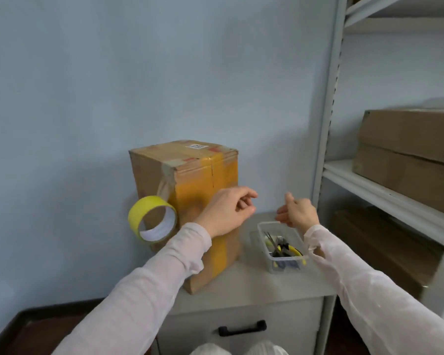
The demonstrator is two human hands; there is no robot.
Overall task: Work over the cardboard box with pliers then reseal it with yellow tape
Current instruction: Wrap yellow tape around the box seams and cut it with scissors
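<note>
The yellow-handled pliers lay lengthwise in a clear plastic tub near the desk's right edge, just below the empty, loosely curled right hand, while the equally empty left hand hovered before the tall cardboard box.

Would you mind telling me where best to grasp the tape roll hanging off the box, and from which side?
Probably from the left: hook the left hand fingers through the tape roll open core and pinch its yellow band. It hangs at the box left face with the hole facing the camera.
</note>
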